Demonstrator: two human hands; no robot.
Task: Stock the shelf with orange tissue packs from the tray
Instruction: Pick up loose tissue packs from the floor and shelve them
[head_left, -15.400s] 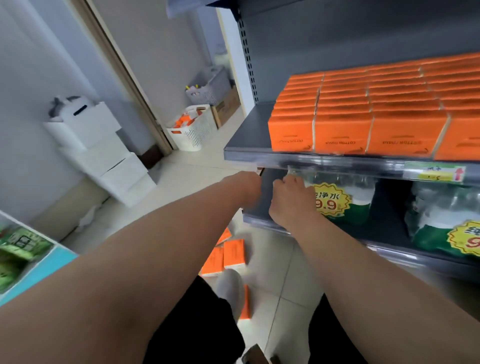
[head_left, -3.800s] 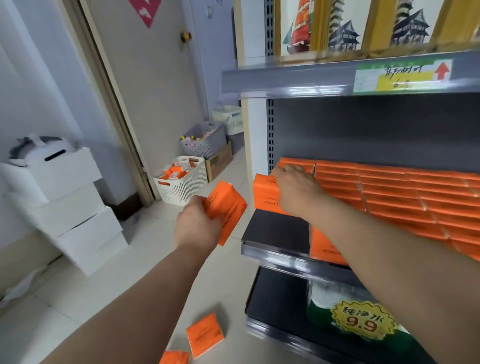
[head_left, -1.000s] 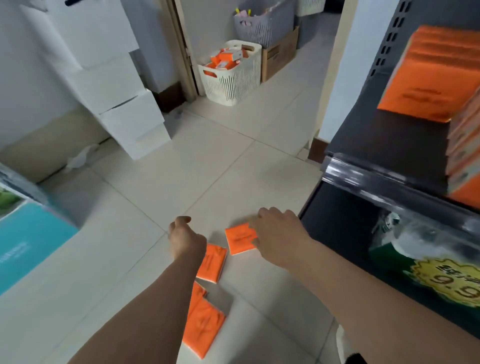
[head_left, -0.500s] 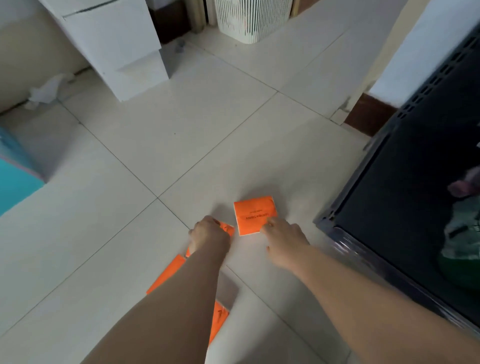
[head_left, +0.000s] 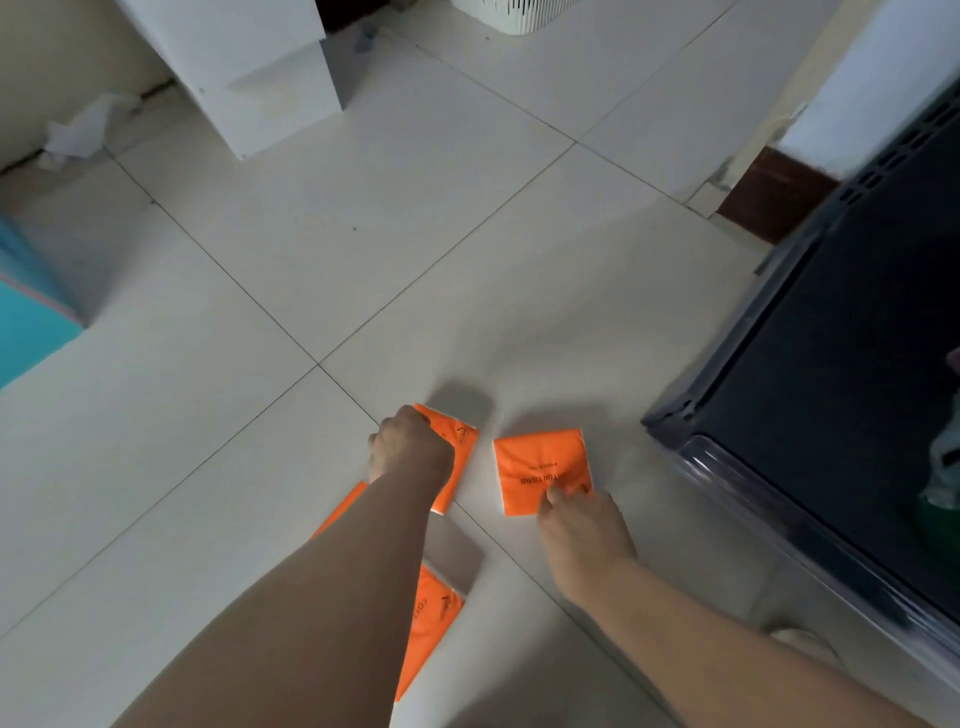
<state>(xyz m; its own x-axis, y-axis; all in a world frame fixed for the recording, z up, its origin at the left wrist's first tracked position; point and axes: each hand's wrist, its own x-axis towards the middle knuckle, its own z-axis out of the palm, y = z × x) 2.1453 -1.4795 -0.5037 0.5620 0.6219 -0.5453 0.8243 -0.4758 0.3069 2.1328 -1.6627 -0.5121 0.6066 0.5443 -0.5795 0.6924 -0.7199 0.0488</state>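
Several orange tissue packs lie on the tiled floor. My left hand (head_left: 410, 457) grips one orange pack (head_left: 460, 447) from above, fingers curled over it. Just to the right lies a second orange pack (head_left: 540, 465) with black print, and my right hand (head_left: 582, 525) pinches its near edge with the fingertips. A third pack (head_left: 431, 623) lies nearer to me, partly hidden by my left forearm. The corner of another pack (head_left: 340, 512) shows at the forearm's left side. The dark bottom shelf (head_left: 831, 364) is at the right.
A white slotted basket (head_left: 514, 15) stands at the top edge. White stacked boxes (head_left: 249, 67) sit at the upper left, with crumpled paper (head_left: 78, 130) beside them. A teal box (head_left: 26, 322) is at the left edge. The shelf's front rail (head_left: 769, 519) runs close to my right arm.
Both hands have come down to the floor packs. The left hand has closed over the left pack, and the right hand's fingertips have moved onto the right pack's near edge.
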